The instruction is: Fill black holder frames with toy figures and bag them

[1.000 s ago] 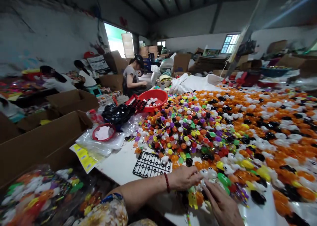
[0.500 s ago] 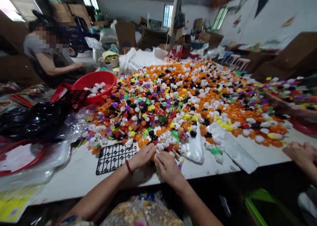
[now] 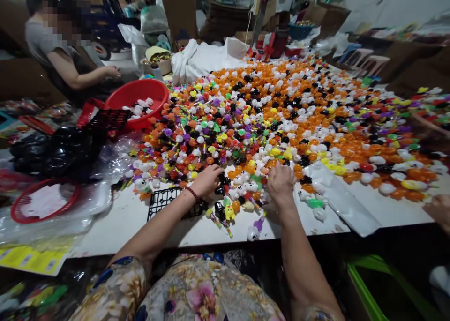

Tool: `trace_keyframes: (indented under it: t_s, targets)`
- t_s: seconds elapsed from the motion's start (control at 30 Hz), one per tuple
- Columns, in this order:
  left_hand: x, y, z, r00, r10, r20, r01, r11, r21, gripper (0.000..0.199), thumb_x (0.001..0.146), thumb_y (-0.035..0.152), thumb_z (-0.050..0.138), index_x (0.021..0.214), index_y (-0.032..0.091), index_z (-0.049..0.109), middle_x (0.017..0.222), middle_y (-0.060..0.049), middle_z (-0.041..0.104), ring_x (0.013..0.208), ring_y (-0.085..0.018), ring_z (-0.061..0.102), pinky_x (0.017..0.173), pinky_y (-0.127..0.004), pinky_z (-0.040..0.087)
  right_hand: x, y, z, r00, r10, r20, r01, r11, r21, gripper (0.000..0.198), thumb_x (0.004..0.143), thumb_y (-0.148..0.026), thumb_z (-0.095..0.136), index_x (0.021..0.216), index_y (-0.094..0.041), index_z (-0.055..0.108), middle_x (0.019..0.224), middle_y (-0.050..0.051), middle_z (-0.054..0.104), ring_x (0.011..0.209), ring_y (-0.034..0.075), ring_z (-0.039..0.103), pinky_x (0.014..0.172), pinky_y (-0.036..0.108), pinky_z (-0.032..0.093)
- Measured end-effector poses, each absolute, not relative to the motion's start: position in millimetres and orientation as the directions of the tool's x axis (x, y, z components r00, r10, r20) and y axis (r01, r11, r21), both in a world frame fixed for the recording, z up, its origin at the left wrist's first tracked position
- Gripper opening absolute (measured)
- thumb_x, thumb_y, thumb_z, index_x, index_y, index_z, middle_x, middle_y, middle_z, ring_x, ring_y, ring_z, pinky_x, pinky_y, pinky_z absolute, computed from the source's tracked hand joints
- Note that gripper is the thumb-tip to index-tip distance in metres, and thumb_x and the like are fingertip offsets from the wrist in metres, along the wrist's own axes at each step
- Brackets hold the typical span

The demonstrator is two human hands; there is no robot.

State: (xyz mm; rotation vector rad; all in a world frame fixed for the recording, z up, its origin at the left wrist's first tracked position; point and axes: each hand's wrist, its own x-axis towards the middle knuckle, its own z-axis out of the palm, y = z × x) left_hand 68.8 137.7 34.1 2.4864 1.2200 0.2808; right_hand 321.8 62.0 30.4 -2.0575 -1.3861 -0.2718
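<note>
My left hand (image 3: 206,182), with a beaded red bracelet, reaches into the near edge of a heap of small plastic toys (image 3: 225,138). Its fingers are bent together beside a few black toys (image 3: 220,190); what they hold is hidden. Further right, my right hand (image 3: 281,184) is closed, knuckles up, at the edge of orange and white pieces. Its grip is out of sight. Between my hands lie white ghost-like toys (image 3: 250,186), a yellow figure toy (image 3: 229,212) and thin candy-filled tubes (image 3: 214,219). A purple piece (image 3: 260,223) lies near the table edge.
A black plastic grid (image 3: 160,204) lies under my left forearm. To the right is a clear plastic bag (image 3: 346,204). A red basin (image 3: 140,93) and a red basket (image 3: 45,201) stand left. A seated person works far left; another person's hand (image 3: 439,211) is at right.
My hands were together at the near edge; now they are apart, the right further right and forward. Several toys show on the table between them. The view has tilted down.
</note>
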Motion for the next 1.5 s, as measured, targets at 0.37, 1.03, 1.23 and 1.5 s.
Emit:
trace_keyframes:
  t_s: [0.37, 1.03, 1.23, 1.5]
  targets:
    - [87, 145, 30, 0.606, 0.795, -0.036, 0.749, -0.555, 0.362, 0.032, 0.088, 0.022, 0.054, 0.119, 0.020, 0.059, 0.119, -0.011, 0.051, 0.086, -0.021, 0.065, 0.076, -0.033, 0.053, 283, 124, 56, 0.046, 0.972, 0.230, 0.998, -0.035, -0.053, 0.033, 0.094, -0.018, 0.043, 0.111, -0.021, 0.071, 0.112, 0.014, 0.063, 0.104, 0.028, 0.050, 0.089, 0.039, 0.038]
    - [68, 83, 36, 0.138, 0.972, -0.190, 0.078, 0.180, 0.981, 0.069, 0.086, 0.080, 0.025, 0.083, 0.019, 0.057, 0.061, 0.002, 0.049, 0.048, -0.011, 0.045, 0.045, -0.024, 0.036, 252, 75, 51, 0.269, 0.945, 0.188, 0.190, 0.139, -0.972, 0.031, 0.087, -0.054, 0.057, 0.094, -0.024, 0.051, 0.079, 0.001, 0.066, 0.068, 0.018, 0.065, 0.066, 0.035, 0.057]
    - [80, 69, 34, 0.224, 0.975, -0.003, 0.276, -0.061, 0.959, 0.070, 0.090, 0.076, 0.017, 0.078, 0.020, 0.057, 0.070, -0.003, 0.059, 0.067, -0.017, 0.055, 0.065, -0.031, 0.047, 226, 29, 51, 0.231, 0.973, 0.011, -0.165, 0.051, -0.985, 0.043, 0.075, -0.058, 0.073, 0.088, -0.025, 0.048, 0.081, -0.001, 0.069, 0.061, 0.014, 0.066, 0.062, 0.030, 0.060]
    - [81, 64, 33, 0.211, 0.978, -0.006, 0.314, -0.062, 0.948, 0.068, 0.093, 0.070, 0.018, 0.075, 0.019, 0.059, 0.069, -0.004, 0.057, 0.068, -0.018, 0.054, 0.066, -0.031, 0.045, 228, 19, 52, 0.219, 0.976, 0.001, -0.117, 0.027, -0.993, 0.042, 0.075, -0.057, 0.073, 0.088, -0.024, 0.050, 0.081, -0.001, 0.069, 0.062, 0.014, 0.066, 0.064, 0.032, 0.061]
